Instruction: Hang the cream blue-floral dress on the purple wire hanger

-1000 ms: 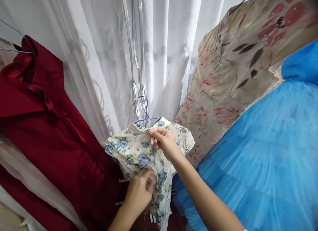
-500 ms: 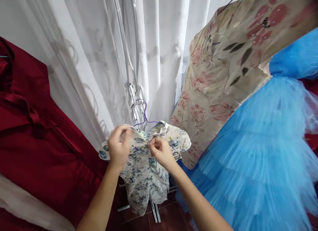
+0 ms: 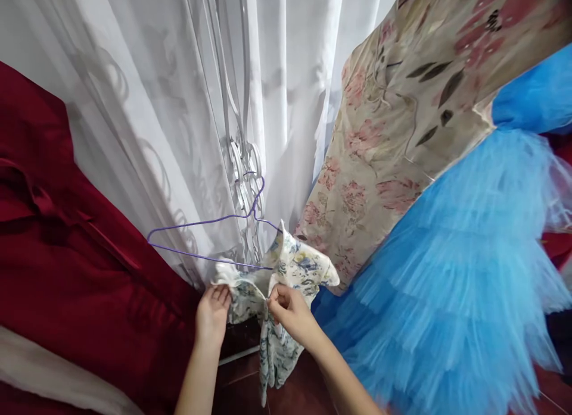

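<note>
A small white garment [image 3: 308, 266] with a blue-and-yellow floral print hangs by one shoulder from a thin purple hanger [image 3: 201, 220]. Its right shoulder is still over the wire, while its left shoulder hangs free below the bare left arm of the hanger. My left hand [image 3: 212, 317] has its fingers curled at the loose left sleeve, whose edge is blurred. My right hand [image 3: 290, 311] pinches the front opening near the neckline, thumb against forefinger. Below my hands the lower part of the garment drops in a narrow, bunched fold.
White metal rack bars [image 3: 245, 75] with looped ends stand before a white curtain [image 3: 295, 93]. A dark red garment [image 3: 89, 272] hangs on the left. To the right hang a beige floral dress [image 3: 375, 141] and a blue tiered tulle dress [image 3: 451, 266]. The floor has reddish tiles [image 3: 241, 385].
The garment's left shoulder has come off the hanger, baring the hanger's left arm. Both hands have moved lower, and the garment's body has bunched together toward the right.
</note>
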`<state>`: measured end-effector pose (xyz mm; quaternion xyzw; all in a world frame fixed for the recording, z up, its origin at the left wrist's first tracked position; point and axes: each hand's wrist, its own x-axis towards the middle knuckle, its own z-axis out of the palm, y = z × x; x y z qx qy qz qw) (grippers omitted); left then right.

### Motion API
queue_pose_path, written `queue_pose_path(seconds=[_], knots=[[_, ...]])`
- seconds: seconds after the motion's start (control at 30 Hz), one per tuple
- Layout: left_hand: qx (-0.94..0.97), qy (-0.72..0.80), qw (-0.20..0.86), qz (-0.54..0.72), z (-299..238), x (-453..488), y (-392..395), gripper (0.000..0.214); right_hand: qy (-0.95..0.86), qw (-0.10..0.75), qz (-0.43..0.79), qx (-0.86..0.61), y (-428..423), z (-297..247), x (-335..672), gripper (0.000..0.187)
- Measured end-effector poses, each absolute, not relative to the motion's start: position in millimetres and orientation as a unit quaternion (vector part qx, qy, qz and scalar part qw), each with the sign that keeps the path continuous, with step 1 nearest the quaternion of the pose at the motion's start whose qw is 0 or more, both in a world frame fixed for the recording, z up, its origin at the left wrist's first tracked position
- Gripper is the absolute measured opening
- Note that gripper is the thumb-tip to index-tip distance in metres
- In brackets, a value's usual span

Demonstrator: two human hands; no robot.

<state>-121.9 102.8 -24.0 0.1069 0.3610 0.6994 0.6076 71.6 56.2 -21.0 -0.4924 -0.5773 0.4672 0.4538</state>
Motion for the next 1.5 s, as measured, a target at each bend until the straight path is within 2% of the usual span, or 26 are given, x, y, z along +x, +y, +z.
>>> queue_pose_path(seconds=[0.07,0.1,0.17,0.2,0.27,0.3,0.4,0.53,0.63,0.77,0.9,1.07,1.17,1.23,1.37,1.5], knots=[[0.200,0.358,0.621,0.669,-20.7,-95.3,84.9,0.005,-0.624,0.417,0.409,-0.519,48.5,-27.0,83.2,0.006],[0.283,0.359,0.613,0.645,-16.5,-82.7,75.6,0.008,-0.648,0.409,0.382,-0.517,43.9,-26.9,88.6,0.013],[0.474,0.364,0.552,0.581,-5.7,-60.3,57.9,0.014,-0.685,0.419,0.352,-0.481,35.3,-22.2,97.0,0.039],[0.553,0.368,0.508,0.549,0.0,-51.0,50.2,0.015,-0.693,0.432,0.355,-0.455,32.0,-18.6,100.2,0.042],[0.653,0.369,0.421,0.510,9.8,-36.9,38.4,0.017,-0.693,0.449,0.392,-0.407,27.9,-11.2,106.0,0.022],[0.676,0.369,0.388,0.505,13.0,-32.5,34.2,0.017,-0.686,0.454,0.415,-0.388,26.6,-7.6,109.4,0.019],[0.698,0.361,0.398,0.473,11.7,-27.9,25.1,0.018,-0.674,0.442,0.484,-0.340,22.2,4.4,125.5,0.031],[0.696,0.348,0.516,0.358,-18.4,-32.4,7.1,0.044,-0.702,0.364,0.526,-0.314,16.0,28.6,165.9,0.029],[0.702,0.444,0.461,0.313,-44.6,-38.9,-6.4,0.047,-0.730,0.341,0.494,-0.327,28.0,48.5,207.6,0.030],[0.696,0.509,0.362,0.355,-48.7,-45.7,-8.8,0.032,-0.713,0.410,0.430,-0.371,82.2,68.7,248.9,0.029],[0.682,0.501,0.304,0.438,-23.8,-37.7,-5.5,0.034,-0.692,0.487,0.387,-0.366,148.3,81.2,233.5,0.030],[0.565,0.517,0.327,0.554,5.6,-58.1,0.9,0.035,-0.659,0.474,0.493,-0.314,175.9,82.4,183.2,0.027],[0.627,0.518,0.336,0.475,16.4,-110.7,12.3,0.035,-0.618,0.463,0.561,-0.298,171.7,85.6,181.4,0.031],[0.714,0.535,0.259,0.369,22.1,-154.8,25.9,0.030,-0.607,0.439,0.593,-0.293,168.7,92.2,188.8,0.040],[0.791,0.554,0.037,0.257,38.2,-231.5,67.3,0.023,-0.601,0.405,0.618,-0.305,166.8,107.6,196.6,0.050],[0.779,0.579,-0.034,0.238,73.1,-263.2,111.2,0.029,-0.595,0.395,0.619,-0.328,167.5,110.0,190.5,0.051]])
